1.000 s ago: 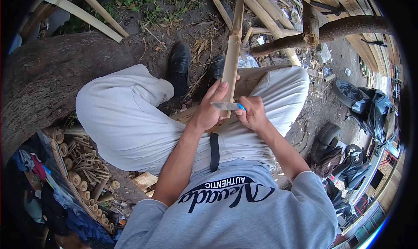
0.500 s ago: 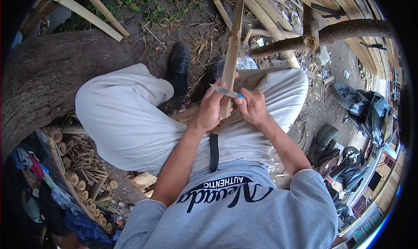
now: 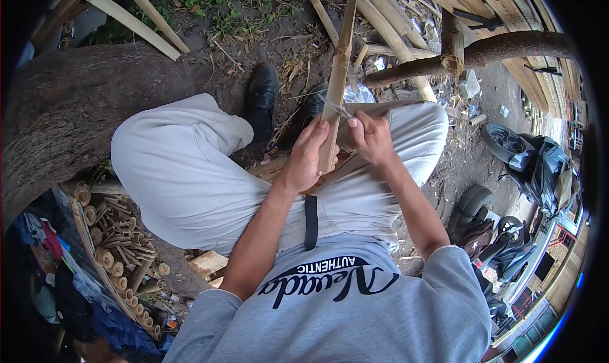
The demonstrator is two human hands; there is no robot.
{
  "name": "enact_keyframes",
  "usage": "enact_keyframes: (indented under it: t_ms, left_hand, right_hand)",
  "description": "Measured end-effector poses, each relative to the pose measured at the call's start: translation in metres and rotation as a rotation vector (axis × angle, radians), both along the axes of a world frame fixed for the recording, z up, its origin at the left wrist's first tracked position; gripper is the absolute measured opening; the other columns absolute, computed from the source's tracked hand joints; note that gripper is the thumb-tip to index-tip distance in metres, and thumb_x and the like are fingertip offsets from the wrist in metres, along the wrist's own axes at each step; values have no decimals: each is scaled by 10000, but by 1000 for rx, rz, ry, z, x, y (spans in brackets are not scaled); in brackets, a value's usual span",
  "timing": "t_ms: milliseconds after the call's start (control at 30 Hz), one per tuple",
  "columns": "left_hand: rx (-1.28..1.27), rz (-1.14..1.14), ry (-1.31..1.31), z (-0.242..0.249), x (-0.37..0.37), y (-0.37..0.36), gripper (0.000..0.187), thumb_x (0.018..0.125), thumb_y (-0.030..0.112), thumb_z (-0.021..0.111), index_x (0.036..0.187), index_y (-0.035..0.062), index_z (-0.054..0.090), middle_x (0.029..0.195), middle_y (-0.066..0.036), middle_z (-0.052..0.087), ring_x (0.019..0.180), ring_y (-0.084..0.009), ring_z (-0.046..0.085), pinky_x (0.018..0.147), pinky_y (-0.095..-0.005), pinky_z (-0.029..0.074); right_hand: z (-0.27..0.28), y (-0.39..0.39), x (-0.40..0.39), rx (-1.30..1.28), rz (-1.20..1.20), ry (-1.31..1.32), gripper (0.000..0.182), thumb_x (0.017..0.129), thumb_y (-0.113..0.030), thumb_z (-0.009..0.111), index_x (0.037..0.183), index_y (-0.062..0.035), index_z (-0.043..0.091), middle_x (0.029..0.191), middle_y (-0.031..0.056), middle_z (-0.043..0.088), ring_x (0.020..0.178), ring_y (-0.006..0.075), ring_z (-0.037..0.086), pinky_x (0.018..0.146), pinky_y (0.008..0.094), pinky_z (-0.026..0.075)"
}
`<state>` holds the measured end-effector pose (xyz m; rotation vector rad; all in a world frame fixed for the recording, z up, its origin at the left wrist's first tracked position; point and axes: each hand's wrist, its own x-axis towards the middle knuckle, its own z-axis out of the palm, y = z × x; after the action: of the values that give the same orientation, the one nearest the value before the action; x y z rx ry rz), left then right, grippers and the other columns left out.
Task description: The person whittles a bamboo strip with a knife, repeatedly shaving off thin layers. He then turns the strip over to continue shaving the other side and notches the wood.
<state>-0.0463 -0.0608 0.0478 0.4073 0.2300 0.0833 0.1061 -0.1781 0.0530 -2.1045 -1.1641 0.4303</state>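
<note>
A long split bamboo strip points away from me between my knees, its near end by my belt. My left hand is wrapped round the strip near that end, thumb on top. In my right hand, closed in a fist with the thumb up, is a knife. Its blade, blurred by motion, crosses the strip a little beyond my left fingers. The knife's handle is hidden inside the right fist.
A thick tree trunk lies along the left. Cut bamboo pieces fill a container at lower left. Bamboo poles and a wooden branch are ahead on the right. A motorcycle stands at far right.
The knife and my right hand have moved slightly away from me along the strip, and the blade has turned. My left hand still grips the strip's near end.
</note>
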Motion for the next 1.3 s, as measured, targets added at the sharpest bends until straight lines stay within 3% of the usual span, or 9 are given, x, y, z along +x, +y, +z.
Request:
enact_keyframes:
  t_ms: [67, 233, 400, 500, 700, 800, 900, 933, 1300]
  left_hand:
    - [-242, -46, -189, -7, -1, -1, 494, 1080, 365, 326, 1463, 59, 393, 929, -9, 595, 638, -32, 507, 513, -182, 400]
    - [586, 121, 355, 6, 14, -6, 457, 1070, 357, 374, 1420, 72, 445, 1049, -14, 604, 766, -39, 552, 644, -202, 458]
    - [437, 8, 370, 10, 7, -9, 454, 1063, 353, 389, 1406, 62, 453, 1116, -38, 601, 896, -71, 565, 774, -242, 476]
    - [600, 35, 361, -20, 1, -16, 552, 1071, 346, 397, 1431, -71, 358, 1372, -181, 495, 1288, -182, 463, 1077, -283, 366]
    - [779, 153, 183, 8, 6, -10, 373, 1003, 39, 427, 1356, -69, 481, 1366, -224, 493, 1250, -320, 533, 1060, -362, 441]
    - [1480, 108, 120, -2, -4, -2, 384, 1034, 109, 422, 1374, -62, 469, 1448, -224, 431, 1317, -306, 481, 1087, -353, 409]
    - [631, 55, 424, 12, 6, -7, 440, 1054, 212, 427, 1412, -43, 438, 1469, -199, 422, 1353, -270, 443, 1111, -344, 375]
    - [1108, 170, 232, -13, -2, -10, 517, 1057, 301, 429, 1432, -53, 401, 1481, -206, 411, 1363, -241, 431, 1127, -337, 351]
    - [1268, 225, 117, -10, 0, -6, 377, 998, 53, 511, 1342, -97, 479, 1418, -293, 447, 1290, -375, 499, 1082, -393, 424]
  right_hand:
    - [2, -3, -9, 48, 68, -20, 388, 941, -368, 606, 695, -78, 532, 524, 124, 512, 455, 335, 538, 453, 427, 427]
    - [11, -14, -10, 6, 248, -217, 405, 950, -381, 596, 701, -67, 547, 510, 122, 529, 455, 351, 550, 440, 437, 435]
    - [14, -9, -7, -46, 137, -119, 421, 945, -407, 599, 682, -81, 556, 494, 124, 520, 450, 342, 550, 450, 433, 441]
    - [17, -14, -23, 32, 265, -74, 427, 940, -419, 602, 678, -86, 552, 501, 123, 521, 458, 345, 548, 461, 440, 439]
    - [9, 4, 0, -26, 83, -34, 427, 973, -398, 559, 689, -79, 562, 535, 143, 533, 504, 368, 569, 481, 452, 453]
    - [17, -10, -7, -11, 173, -44, 426, 990, -375, 529, 693, -70, 545, 539, 148, 520, 496, 378, 546, 481, 452, 437]
    - [32, -20, -16, 0, 266, -58, 418, 990, -358, 521, 689, -69, 504, 531, 135, 493, 473, 370, 519, 469, 453, 413]
    - [38, -22, -19, 5, 289, -71, 419, 983, -366, 531, 689, -70, 492, 532, 127, 489, 472, 362, 521, 467, 449, 412]
    - [52, -43, -45, -42, 236, 1, 439, 936, -361, 598, 647, -69, 442, 506, 104, 438, 442, 331, 501, 440, 425, 385]
